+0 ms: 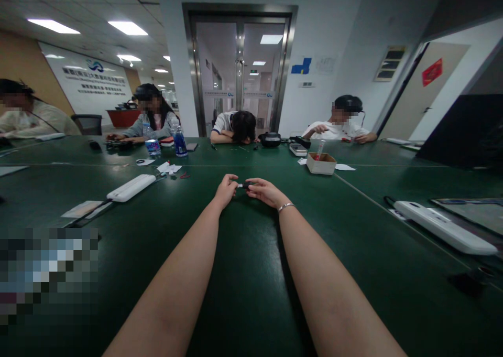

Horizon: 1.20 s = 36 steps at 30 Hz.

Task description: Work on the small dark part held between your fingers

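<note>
My left hand (227, 192) and my right hand (268, 191) meet just above the green tabletop, straight ahead of me. Between their fingertips is a small black stick with a silver metal end, which looks like a USB flash drive (245, 185). The right fingers pinch its black body from the right. At the silver end, the left thumb and fingers are closed on the tip; whether that end is a cap or a plug is too small to tell. A silver bracelet (285, 207) circles my right wrist.
White power strips lie left (131, 187) and right (444, 227) on the green table (251, 294). Farther back are an open box (321, 164), a blue bottle (179, 142), paper scraps (168, 168) and a black headset (270, 139). Several people sit along the far side.
</note>
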{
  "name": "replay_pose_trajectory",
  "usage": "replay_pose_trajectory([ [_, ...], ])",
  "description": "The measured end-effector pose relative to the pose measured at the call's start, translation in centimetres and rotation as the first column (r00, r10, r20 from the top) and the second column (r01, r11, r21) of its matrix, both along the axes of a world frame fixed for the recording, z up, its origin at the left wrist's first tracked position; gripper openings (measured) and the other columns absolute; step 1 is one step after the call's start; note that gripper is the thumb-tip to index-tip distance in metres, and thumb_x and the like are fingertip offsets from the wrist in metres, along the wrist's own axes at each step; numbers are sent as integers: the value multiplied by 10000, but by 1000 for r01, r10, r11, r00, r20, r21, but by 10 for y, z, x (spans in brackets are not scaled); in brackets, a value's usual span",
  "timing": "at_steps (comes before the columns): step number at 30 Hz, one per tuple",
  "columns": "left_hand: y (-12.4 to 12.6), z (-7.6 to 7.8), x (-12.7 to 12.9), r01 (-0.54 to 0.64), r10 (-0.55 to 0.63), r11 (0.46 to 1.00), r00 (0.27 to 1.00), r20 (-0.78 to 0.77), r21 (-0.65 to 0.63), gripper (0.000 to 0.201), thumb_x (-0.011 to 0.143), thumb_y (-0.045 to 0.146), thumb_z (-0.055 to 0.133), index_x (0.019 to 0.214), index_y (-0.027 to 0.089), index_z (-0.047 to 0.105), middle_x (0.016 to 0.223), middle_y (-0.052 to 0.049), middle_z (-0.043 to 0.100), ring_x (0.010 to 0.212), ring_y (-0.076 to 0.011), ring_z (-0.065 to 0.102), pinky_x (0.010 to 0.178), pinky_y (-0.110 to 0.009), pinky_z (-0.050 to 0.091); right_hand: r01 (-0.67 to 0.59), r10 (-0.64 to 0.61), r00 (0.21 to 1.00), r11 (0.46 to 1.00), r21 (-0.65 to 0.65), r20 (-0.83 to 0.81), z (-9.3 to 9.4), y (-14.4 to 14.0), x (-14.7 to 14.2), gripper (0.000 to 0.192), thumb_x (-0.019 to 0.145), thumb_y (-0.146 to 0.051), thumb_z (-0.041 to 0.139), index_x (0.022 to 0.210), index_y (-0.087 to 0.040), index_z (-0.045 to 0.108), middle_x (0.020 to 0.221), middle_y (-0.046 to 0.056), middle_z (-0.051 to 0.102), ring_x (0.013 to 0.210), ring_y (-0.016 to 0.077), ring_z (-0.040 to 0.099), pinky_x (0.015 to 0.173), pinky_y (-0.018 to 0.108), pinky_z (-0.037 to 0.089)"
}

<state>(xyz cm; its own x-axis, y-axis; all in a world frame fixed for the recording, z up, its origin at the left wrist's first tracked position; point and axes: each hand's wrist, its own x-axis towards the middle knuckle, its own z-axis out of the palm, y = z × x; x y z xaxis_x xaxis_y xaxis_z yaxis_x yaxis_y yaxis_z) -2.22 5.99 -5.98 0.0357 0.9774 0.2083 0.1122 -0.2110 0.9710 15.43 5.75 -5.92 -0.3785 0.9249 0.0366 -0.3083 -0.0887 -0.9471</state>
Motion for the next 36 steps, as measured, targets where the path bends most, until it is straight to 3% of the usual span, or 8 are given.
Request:
replay_pose_trajectory([
  [3,0,0,0,32,-33,999,999,-24,-25,189,826,286,465,950,166,543,539,36,501,427,-88,427,439,-198,323,-10,10,1000,1000,5,3,0,0,1,270,736,-28,680,973,-150,638,844,37,664,690,107,646,687,226,565],
  [7,2,-1,-1,32,-32,999,999,-42,-8,252,757,196,532,1008,170,541,589,32,526,476,-92,457,460,-193,340,-12,12,1000,1000,4,4,0,-1,1,276,738,-22,671,979,-153,641,839,36,663,701,110,646,701,232,563],
  [19,-1,1,0,83,-84,996,996,-24,-25,187,819,246,438,932,168,565,535,38,462,444,-91,406,436,-196,307,2,-2,1000,1000,-5,4,1,-1,0,275,742,-4,652,978,-144,636,824,45,661,697,116,651,693,224,558],
  [22,-1,2,0,53,-53,998,998,-31,-17,211,767,188,496,968,168,559,574,34,498,477,-93,439,453,-194,332,4,-4,1000,1000,-8,5,1,-1,0,272,758,7,619,984,-144,632,821,43,663,687,112,652,688,219,557],
  [26,0,1,0,108,-109,994,993,-41,-36,212,829,233,432,979,152,558,533,29,506,442,-91,426,444,-196,320,7,-7,1000,1000,-9,1,1,-1,-1,268,756,18,609,970,-142,632,797,32,660,686,112,653,695,220,557],
  [36,-1,1,1,88,-88,996,995,-51,-4,209,838,248,497,1006,134,549,579,29,533,450,-69,460,453,-178,335,3,-3,1000,1000,-3,-7,0,0,0,270,740,4,643,962,-148,632,808,30,661,684,112,651,687,219,555],
])
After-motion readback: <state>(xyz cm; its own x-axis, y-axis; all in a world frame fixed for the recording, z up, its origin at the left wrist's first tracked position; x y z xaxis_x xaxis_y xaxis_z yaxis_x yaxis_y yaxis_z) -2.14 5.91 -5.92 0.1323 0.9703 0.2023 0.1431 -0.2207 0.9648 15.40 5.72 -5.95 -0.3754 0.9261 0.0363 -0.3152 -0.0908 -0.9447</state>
